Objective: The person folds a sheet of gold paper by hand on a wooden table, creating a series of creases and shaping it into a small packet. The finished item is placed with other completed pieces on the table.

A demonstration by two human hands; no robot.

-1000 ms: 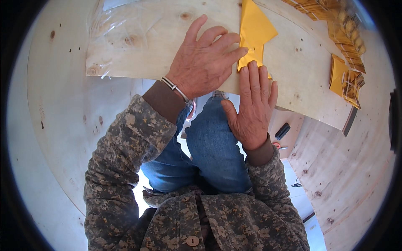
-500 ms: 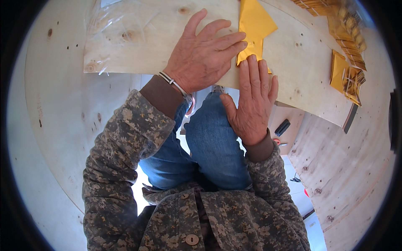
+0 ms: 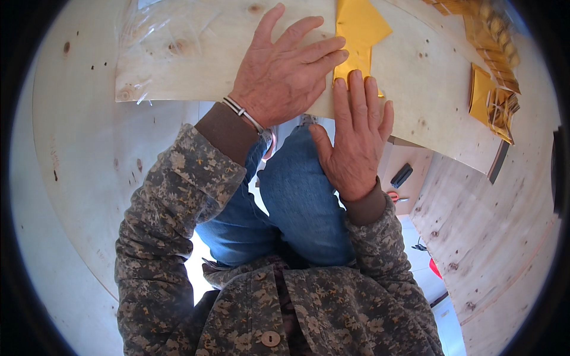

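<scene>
A sheet of shiny gold paper (image 3: pixel 358 35), partly folded with a pointed corner at its right, lies on the light wooden board (image 3: pixel 421 89). My left hand (image 3: pixel 283 70) is spread over the board, and two of its fingertips touch the paper's left edge. Flat across the paper's near end lies my right hand (image 3: pixel 357 137), its fingers stretched out and its thumb apart. The fingers cover part of that end, so the fold beneath them is hidden. Neither hand grips anything.
Bundled gold folded pieces (image 3: pixel 491 107) rest at the board's right end, with more gold pieces (image 3: pixel 491 44) beyond. Clear plastic film (image 3: pixel 160 35) covers the far left. A black object (image 3: pixel 401 175) and red-handled scissors (image 3: pixel 396 197) sit on a lower surface at right.
Both hands keep nearly the same pose on the gold paper. My right fingertips sit slightly farther up its near end. The whole view has shifted a little.
</scene>
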